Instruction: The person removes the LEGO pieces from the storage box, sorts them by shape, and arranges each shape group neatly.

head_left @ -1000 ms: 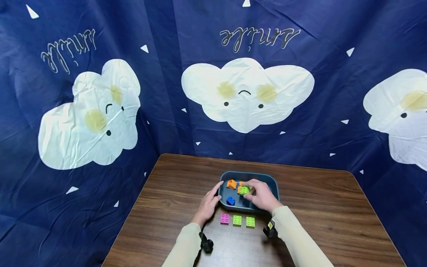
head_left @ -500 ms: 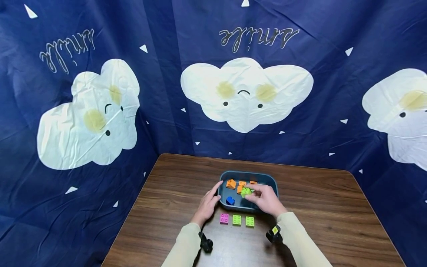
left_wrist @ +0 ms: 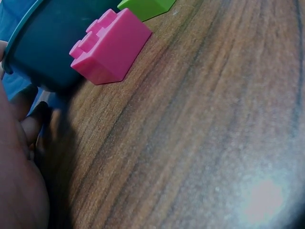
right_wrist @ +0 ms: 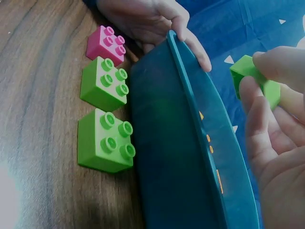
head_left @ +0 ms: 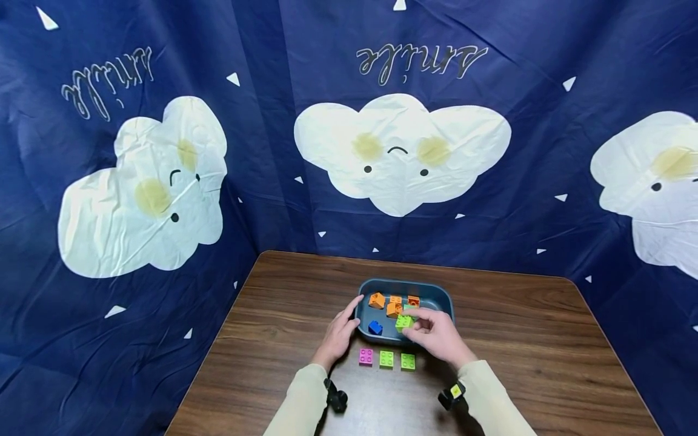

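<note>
A lime-green toy building block with studs is pinched between thumb and fingers of my right hand, over the front part of a dark teal bin. The right wrist view shows that same block from its side, partly covered by the fingertips. On the left end of the bin, my left hand holds the rim, its thumb and fingertips over the edge. Inside lie several orange blocks and a blue block; a green block shows partly behind the right fingers.
In front of the bin, a pink block and two lime-green blocks stand in a row, studs up, on the brown wooden table. Behind the table hangs a dark blue curtain printed with clouds. Each wrist wears a black camera.
My right hand has drawn the lime-green block toward the bin's front edge, uncovering more orange blocks and a green one behind it. The left hand stays at the rim.
</note>
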A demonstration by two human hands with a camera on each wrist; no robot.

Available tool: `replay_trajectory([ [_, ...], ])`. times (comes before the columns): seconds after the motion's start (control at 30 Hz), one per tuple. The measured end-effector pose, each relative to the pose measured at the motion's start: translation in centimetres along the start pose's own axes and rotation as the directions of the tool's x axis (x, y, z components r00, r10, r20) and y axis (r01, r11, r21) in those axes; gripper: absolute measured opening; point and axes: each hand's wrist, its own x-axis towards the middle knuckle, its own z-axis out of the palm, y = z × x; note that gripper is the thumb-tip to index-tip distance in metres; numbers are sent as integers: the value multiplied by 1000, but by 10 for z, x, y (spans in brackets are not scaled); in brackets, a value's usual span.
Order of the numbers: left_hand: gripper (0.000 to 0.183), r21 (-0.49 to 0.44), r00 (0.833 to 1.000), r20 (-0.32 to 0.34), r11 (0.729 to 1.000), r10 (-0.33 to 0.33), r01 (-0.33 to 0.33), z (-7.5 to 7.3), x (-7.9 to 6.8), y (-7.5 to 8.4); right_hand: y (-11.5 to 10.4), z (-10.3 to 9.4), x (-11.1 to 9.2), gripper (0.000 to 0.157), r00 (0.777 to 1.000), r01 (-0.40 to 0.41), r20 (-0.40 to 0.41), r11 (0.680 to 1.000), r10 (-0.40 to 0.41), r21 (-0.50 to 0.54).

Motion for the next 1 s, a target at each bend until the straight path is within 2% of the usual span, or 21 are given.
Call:
replay_trajectory([
  [0.2,58,0,1000,6,1000,3,-3,0,0,-1,1,-3,-8,36,999,-23,-22,1000,23,21],
  [0.43,59,10,1000,4,1000,2,-2,1,0,-3,3,-5,-17,33,998,-2,-62,1000,2,13],
  [0.7,59,13,1000,0,1000,6,-6,2,1,-4,8,-10,-33,43,999,-2,-38,1000,2,-14],
  [1.0,59,9,1000,-3,1000,-8,8,2,1,-2,19,-8,-55,37,999,28,-30,999,-30,-40],
])
